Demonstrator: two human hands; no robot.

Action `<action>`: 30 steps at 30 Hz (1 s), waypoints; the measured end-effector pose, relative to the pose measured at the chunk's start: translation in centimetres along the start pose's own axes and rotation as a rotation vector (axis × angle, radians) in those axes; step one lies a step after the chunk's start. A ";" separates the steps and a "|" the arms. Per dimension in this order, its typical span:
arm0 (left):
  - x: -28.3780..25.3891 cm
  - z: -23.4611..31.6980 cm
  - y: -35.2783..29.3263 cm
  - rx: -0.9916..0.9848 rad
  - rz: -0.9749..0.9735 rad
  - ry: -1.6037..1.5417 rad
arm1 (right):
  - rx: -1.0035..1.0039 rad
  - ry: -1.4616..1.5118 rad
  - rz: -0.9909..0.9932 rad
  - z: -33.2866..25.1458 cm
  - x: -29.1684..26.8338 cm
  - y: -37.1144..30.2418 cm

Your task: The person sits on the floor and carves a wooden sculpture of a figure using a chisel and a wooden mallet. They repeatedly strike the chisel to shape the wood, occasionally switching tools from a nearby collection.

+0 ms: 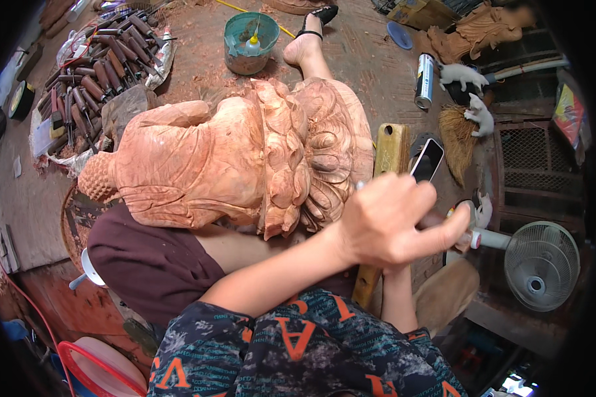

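Observation:
A reddish carved wooden statue (198,159) lies on its side across my lap, its curly head to the left and its petalled base to the right. Just right of the base is my left hand (391,221), curled with the thumb stretched out. A pale tip (359,186) shows by its knuckles, and something brown is blurred near the thumb; I cannot make out what it holds. My right forearm (398,301) rises behind the left hand, which hides the right hand and its fingers. A yellowish wooden bar (392,149) with holes runs beneath my hands.
Many wooden-handled carving tools (99,73) lie heaped at upper left. A green bucket (251,43) holds a small bottle. A phone (428,161), spray can (424,81), broom (460,140), kittens (462,76) and fan (542,266) are on the right. A foot (304,49) lies beyond the statue.

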State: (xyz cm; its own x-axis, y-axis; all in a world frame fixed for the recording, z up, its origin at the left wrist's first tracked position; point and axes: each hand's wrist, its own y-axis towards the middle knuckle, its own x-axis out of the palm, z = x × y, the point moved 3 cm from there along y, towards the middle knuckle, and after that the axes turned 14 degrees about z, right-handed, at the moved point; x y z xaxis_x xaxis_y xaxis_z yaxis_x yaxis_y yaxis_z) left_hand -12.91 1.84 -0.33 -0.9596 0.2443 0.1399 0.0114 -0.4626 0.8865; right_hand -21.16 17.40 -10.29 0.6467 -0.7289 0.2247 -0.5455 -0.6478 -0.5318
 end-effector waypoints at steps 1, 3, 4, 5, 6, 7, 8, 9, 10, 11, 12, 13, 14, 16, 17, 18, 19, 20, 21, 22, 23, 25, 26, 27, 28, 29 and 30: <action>0.2 1.1 0.0 -0.174 -0.013 -0.028 | 0.001 -0.001 0.002 0.0 0.1 0.1; 0.4 1.2 0.9 -0.149 0.039 -0.063 | 0.006 -0.008 0.002 -0.2 0.4 0.3; 0.5 1.0 1.4 -0.137 0.066 -0.080 | 0.008 -0.015 0.002 -0.3 0.6 0.4; 0.4 0.7 2.3 -0.044 0.074 -0.033 | 0.008 -0.022 0.002 -0.4 0.8 0.4; 0.6 0.3 3.1 -0.072 0.058 -0.049 | 0.003 -0.029 0.009 -0.6 0.8 0.5; 0.8 0.0 3.8 -0.100 0.043 -0.067 | 0.000 -0.040 0.020 -0.7 0.9 0.5; 1.0 -0.4 4.2 -0.124 0.027 -0.082 | -0.010 -0.053 0.026 -1.0 1.0 0.6; 1.4 -0.9 4.0 -0.182 0.011 -0.098 | -0.027 -0.073 0.042 -1.4 0.9 0.5; 1.5 -1.4 4.0 -0.195 0.042 -0.098 | -0.049 -0.098 0.046 -1.6 0.9 0.5; 1.3 -1.6 3.9 -0.197 0.048 -0.092 | -0.077 -0.127 0.056 -2.1 0.7 0.4; 1.1 -1.9 4.0 -0.198 0.053 -0.087 | -0.113 -0.163 0.101 -2.9 0.5 0.3; 1.0 -2.2 4.1 -0.213 0.094 -0.110 | -0.158 -0.203 0.173 -4.3 0.2 -0.3; 0.9 -2.5 4.2 -0.232 0.140 -0.139 | -0.205 -0.249 0.251 -5.9 0.0 -1.1; 0.6 -3.0 4.4 -0.249 0.207 -0.174 | -0.376 -0.416 0.289 -10.3 1.3 -2.3; 0.4 -3.2 4.5 -0.254 0.231 -0.192 | -0.448 -0.457 0.317 -12.3 2.1 -3.1; 0.4 -3.4 4.4 -0.270 0.258 -0.201 | -0.525 -0.468 0.321 -13.6 2.5 -3.6; 0.4 -3.6 4.4 -0.285 0.287 -0.210 | -0.605 -0.480 0.325 -14.9 2.8 -4.0; 0.5 -3.7 4.5 -0.301 0.318 -0.225 | -0.691 -0.468 0.306 -16.1 2.9 -4.4; 0.3 -3.9 4.5 -0.281 0.326 -0.227 | -0.739 -0.513 0.277 -17.0 3.3 -4.7; 0.2 -3.8 4.5 -0.267 0.319 -0.202 | -0.788 -0.558 0.246 -17.8 3.9 -5.1; 0.2 -3.7 4.6 -0.253 0.311 -0.183 | -0.816 -0.586 0.295 -18.3 4.6 -5.5; 0.6 -3.7 3.9 -0.238 0.285 -0.151 | -0.881 -0.721 0.319 -18.7 5.2 -5.9; 0.7 -3.7 3.7 -0.226 0.275 -0.134 | -0.917 -0.788 0.327 -18.8 5.4 -6.0; 0.8 -3.7 3.6 -0.218 0.273 -0.125 | -0.906 -0.789 0.304 -18.7 5.4 -6.0; 0.9 -3.7 3.6 -0.212 0.281 -0.120 | -0.865 -0.844 0.319 -18.5 5.2 -6.1; 0.9 -3.8 3.5 -0.204 0.288 -0.109 | -0.824 -0.897 0.329 -18.1 5.0 -6.1; 0.9 -3.8 3.5 -0.196 0.297 -0.101 | -0.784 -0.951 0.341 -17.7 4.6 -6.2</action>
State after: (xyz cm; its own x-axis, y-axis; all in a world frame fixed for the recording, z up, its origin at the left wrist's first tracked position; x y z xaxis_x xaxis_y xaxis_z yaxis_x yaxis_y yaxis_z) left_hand -14.77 -2.85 1.20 -0.8898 0.1530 0.4300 0.2220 -0.6781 0.7007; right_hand -24.26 14.08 8.52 0.3604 -0.6485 -0.6705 -0.7153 -0.6535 0.2476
